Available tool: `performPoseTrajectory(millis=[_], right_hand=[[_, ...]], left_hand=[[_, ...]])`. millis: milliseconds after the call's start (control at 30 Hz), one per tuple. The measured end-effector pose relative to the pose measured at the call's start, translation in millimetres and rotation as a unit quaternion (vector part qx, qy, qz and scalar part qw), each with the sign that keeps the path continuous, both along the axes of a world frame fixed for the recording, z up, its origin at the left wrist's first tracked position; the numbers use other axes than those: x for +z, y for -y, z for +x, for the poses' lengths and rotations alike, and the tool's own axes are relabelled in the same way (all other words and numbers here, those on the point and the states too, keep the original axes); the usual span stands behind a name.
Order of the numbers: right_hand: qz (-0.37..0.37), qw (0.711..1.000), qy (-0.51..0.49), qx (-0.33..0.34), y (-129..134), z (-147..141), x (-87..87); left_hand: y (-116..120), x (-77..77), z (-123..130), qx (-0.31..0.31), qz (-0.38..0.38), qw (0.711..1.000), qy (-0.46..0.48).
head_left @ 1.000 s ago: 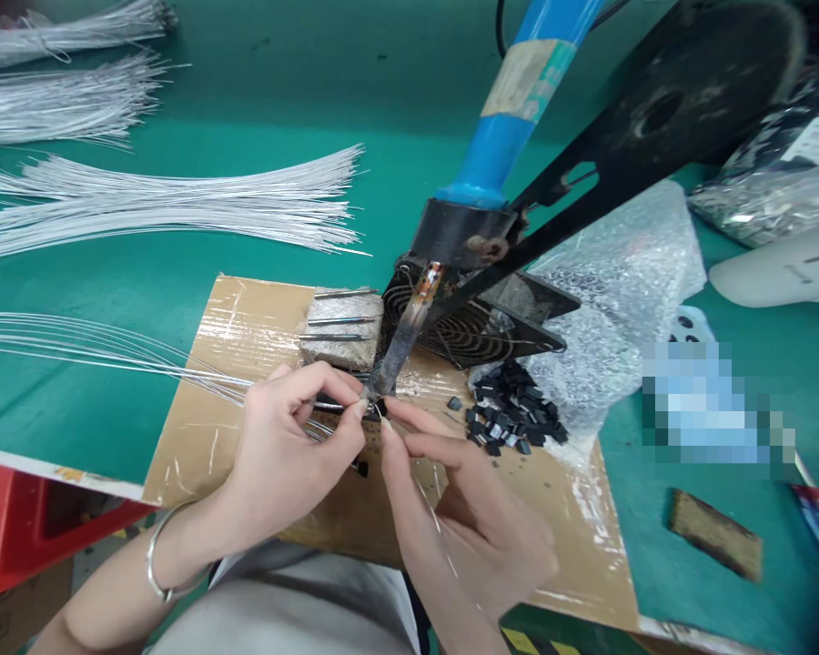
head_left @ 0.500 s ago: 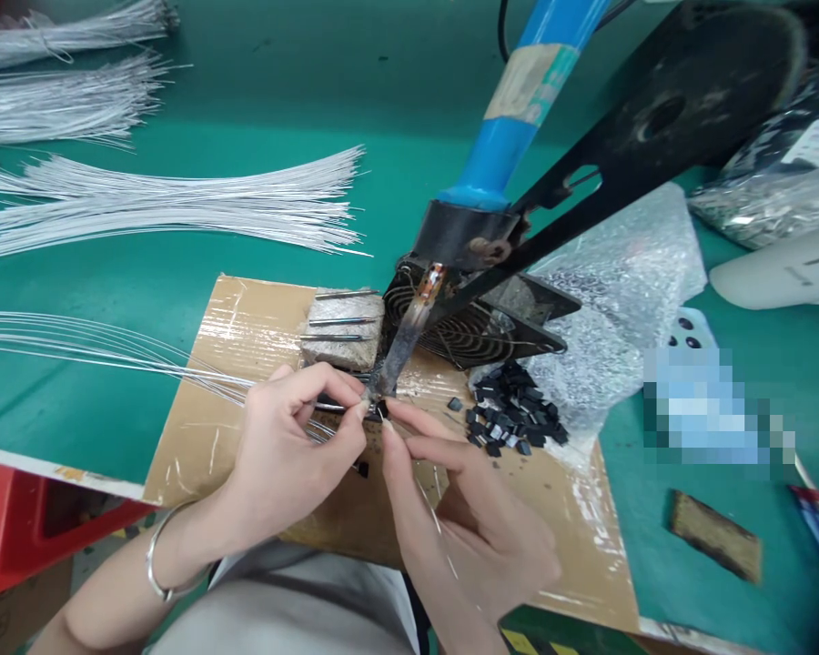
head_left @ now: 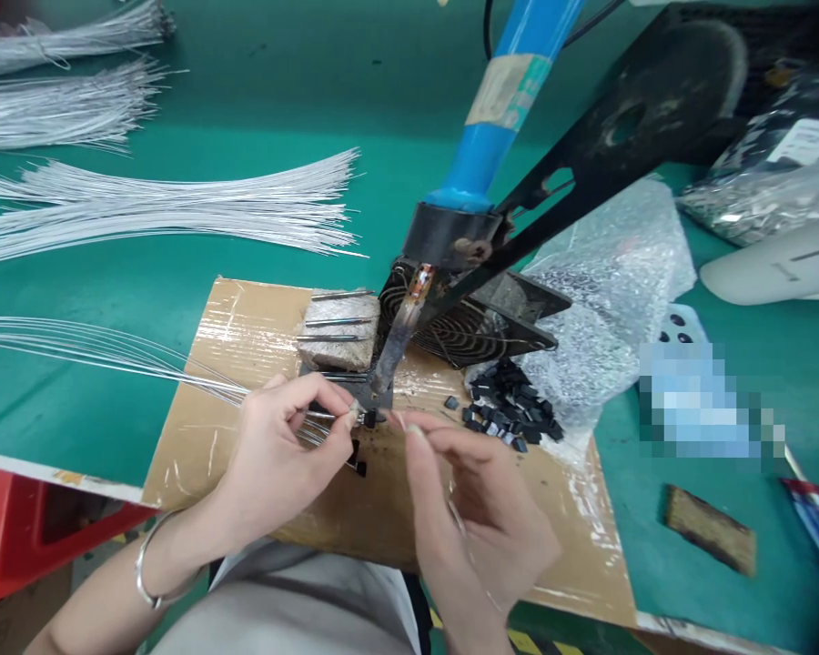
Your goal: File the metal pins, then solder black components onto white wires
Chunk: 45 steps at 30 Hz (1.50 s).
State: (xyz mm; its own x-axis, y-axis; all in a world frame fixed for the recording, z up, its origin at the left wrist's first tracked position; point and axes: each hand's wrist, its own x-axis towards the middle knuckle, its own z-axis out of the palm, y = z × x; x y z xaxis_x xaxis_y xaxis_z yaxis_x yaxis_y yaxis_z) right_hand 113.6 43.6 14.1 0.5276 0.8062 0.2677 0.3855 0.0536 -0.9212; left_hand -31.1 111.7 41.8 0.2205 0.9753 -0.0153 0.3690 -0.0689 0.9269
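Note:
Between thumb and forefinger my left hand (head_left: 297, 455) pinches a thin white wire, with a small black connector (head_left: 369, 418) just past the fingertips. My right hand (head_left: 478, 500) is closed on a thin solder wire (head_left: 459, 518) that trails over the palm. A gap separates its fingertips from the connector. The blue-handled soldering iron (head_left: 478, 155) is held in a black bracket, its tip (head_left: 382, 375) pointing down just above the connector. Beside my left fingers, more wire ends lie near another black piece (head_left: 361, 468).
A cardboard sheet (head_left: 573, 564) carries a block with metal rods (head_left: 338, 350), a black fan (head_left: 464, 337) and a pile of black connectors (head_left: 511, 405). White wire bundles (head_left: 177, 205) lie at left, bubble wrap (head_left: 593, 309) and a sponge (head_left: 710, 529) at right.
My right hand has drawn back to the right from the iron's tip, taking the solder wire away. My left hand and the connector have shifted slightly left and down, off the tip.

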Motion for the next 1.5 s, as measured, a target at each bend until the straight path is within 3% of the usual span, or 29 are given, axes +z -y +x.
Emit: performPoseTrajectory(millis=[100, 233, 367, 533, 667, 800, 933, 1033, 1233, 1500], right_hand=[[0.0, 0.991, -0.114, -0.065, 1.9, 18.9, -2.8], [0.04, 0.963, -0.26, -0.065, 8.8, 48.7, -14.4], [0.034, 0.96, -0.256, -0.106, 16.1, 61.8, -29.6], [-0.024, 0.978, -0.161, -0.132, 18.7, 60.2, -36.7], [-0.093, 0.984, -0.07, -0.138, 17.8, 60.0, -36.4], [-0.09, 0.987, -0.086, -0.104, 16.3, 61.4, -38.4], [-0.058, 0.985, -0.1, -0.125, 15.5, 63.1, -41.3], [-0.076, 0.984, -0.093, -0.132, 15.0, 64.6, -42.2], [-0.103, 0.981, -0.092, -0.134, 15.6, 68.1, -42.0], [-0.125, 0.981, -0.085, -0.124, 17.0, 73.0, -44.1]], left_hand=[[3.9, -6.4, -10.2, -0.027, 0.014, 0.998, -0.049], [8.3, -13.3, -21.5, -0.102, 0.057, 0.989, -0.088], [11.7, -17.5, -25.9, -0.141, 0.124, 0.979, -0.072], [7.0, -10.9, -39.7, -0.122, 0.183, 0.967, -0.129], [-28.8, -2.5, -65.7, -0.072, 0.261, 0.931, -0.244], [-104.7, -5.5, -93.7, -0.066, 0.329, 0.832, -0.442], [-186.1, -17.2, -107.9, -0.096, 0.318, 0.809, -0.485], [-222.4, -25.8, -111.6, -0.116, 0.311, 0.801, -0.498], [-232.8, -29.0, -125.5, -0.092, 0.317, 0.802, -0.498], [-222.5, 0.1, -142.0, 0.008, 0.352, 0.822, -0.448]])
